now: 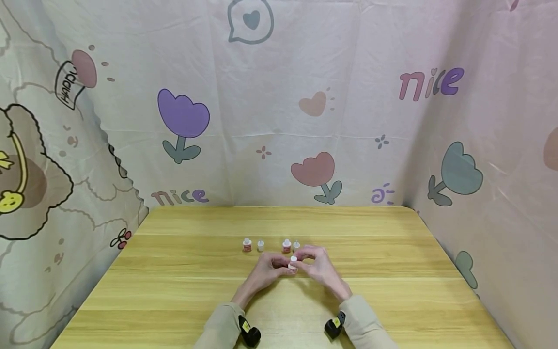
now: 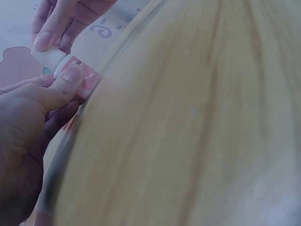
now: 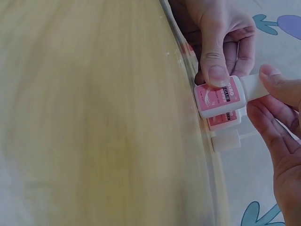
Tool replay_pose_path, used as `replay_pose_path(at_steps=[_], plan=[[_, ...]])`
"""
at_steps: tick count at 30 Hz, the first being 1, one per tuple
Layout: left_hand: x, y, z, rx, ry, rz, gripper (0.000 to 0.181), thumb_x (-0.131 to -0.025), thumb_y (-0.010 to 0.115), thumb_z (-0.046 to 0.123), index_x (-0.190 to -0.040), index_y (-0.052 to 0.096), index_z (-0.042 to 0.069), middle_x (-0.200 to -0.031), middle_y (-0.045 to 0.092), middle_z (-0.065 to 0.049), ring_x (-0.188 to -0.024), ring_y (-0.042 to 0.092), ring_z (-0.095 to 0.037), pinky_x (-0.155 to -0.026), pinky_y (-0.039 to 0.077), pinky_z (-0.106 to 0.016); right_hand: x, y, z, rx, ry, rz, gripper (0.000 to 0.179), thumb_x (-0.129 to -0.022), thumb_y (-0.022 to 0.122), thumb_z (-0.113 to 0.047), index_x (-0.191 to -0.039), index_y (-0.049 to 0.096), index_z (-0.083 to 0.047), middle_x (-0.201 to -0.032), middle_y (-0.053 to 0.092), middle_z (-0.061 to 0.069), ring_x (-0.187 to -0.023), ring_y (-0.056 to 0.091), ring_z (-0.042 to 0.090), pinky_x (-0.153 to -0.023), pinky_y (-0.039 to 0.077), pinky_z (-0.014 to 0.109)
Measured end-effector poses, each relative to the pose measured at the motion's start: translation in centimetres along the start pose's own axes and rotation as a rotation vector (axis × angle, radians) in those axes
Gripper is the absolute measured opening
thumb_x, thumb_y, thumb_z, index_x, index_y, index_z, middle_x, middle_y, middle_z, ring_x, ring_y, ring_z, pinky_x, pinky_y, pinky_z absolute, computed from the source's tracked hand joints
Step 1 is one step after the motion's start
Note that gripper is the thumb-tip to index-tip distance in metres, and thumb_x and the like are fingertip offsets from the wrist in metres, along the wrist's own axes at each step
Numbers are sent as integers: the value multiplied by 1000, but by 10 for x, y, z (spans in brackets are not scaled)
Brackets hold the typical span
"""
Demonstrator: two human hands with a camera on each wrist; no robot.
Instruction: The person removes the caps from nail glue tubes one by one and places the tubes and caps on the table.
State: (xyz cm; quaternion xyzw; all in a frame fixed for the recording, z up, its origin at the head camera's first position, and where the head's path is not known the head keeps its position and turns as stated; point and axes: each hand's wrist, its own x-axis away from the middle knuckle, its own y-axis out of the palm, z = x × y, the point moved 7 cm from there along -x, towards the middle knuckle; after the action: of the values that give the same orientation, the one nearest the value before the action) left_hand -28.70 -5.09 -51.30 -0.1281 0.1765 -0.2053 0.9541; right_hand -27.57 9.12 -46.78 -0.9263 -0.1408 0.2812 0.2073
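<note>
My left hand holds a small glue bottle with a pink label, its thumb pressed on the label in both wrist views. My right hand pinches the white cap at the bottle's top between thumb and fingers. The cap sits at the bottle's neck; how tightly it is seated I cannot tell. Just behind the hands in the head view stand a second glue bottle and a loose white cap with a thin stem pointing up.
Farther left on the wooden table stand another glue bottle and a white cap beside it. A printed cloth hangs behind the table's back edge and along both sides.
</note>
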Motion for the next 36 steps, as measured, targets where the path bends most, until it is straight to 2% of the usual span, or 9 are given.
replay_pose_path(at_steps=[6, 11, 18, 24, 30, 34, 36], plan=[[-1, 0, -2, -9, 8, 5, 16, -83, 81, 10, -98, 78, 6, -94, 79, -13, -86, 77, -22, -77, 58, -20, 1, -2, 8, -66, 61, 5, 14, -81, 82, -4, -93, 75, -2, -89, 76, 15, -79, 71, 19, -79, 61, 36], [0, 0, -1, -24, 5, 19, 17, -82, 81, 8, -98, 78, 5, -94, 79, -13, -85, 77, -23, -75, 58, -19, 1, -2, 8, -54, 38, 31, 13, -80, 83, -5, -89, 74, -2, -84, 75, 15, -76, 68, 9, -75, 61, 31], [0, 1, 1, -20, 7, 18, 20, -82, 80, 5, -101, 77, 3, -96, 78, -16, -88, 76, -31, -78, 58, -19, 2, -1, 7, -30, -7, 49, 11, -80, 81, 1, -88, 75, -2, -85, 76, 14, -75, 69, 12, -75, 62, 35], [0, 0, 2, -20, 3, 1, 18, -83, 81, 10, -101, 78, 7, -97, 79, -12, -89, 77, -24, -79, 58, -20, 2, 0, 4, -2, -14, 12, 11, -82, 79, 1, -92, 77, -3, -88, 76, 12, -78, 70, 13, -80, 62, 35], [0, 0, 1, -29, 21, -7, 18, -83, 81, 11, -101, 78, 8, -96, 79, -12, -87, 76, -16, -78, 59, -21, 2, 0, 6, -29, 26, -10, 14, -82, 77, 4, -96, 75, 3, -92, 75, 19, -80, 72, 25, -83, 61, 43], [0, 0, 1, -23, 28, -7, 18, -83, 81, 11, -101, 78, 7, -96, 79, -12, -86, 76, -13, -78, 59, -22, 2, -1, 9, -36, 79, 6, 14, -81, 80, 0, -93, 74, 2, -88, 75, 16, -78, 69, 13, -80, 61, 34], [1, 0, 1, -19, 27, -8, 18, -83, 81, 11, -101, 78, 7, -96, 79, -12, -86, 76, -14, -78, 59, -22, 1, -3, 8, -34, 76, 24, 13, -80, 82, -4, -89, 74, 0, -84, 75, 13, -76, 67, 7, -76, 61, 30]])
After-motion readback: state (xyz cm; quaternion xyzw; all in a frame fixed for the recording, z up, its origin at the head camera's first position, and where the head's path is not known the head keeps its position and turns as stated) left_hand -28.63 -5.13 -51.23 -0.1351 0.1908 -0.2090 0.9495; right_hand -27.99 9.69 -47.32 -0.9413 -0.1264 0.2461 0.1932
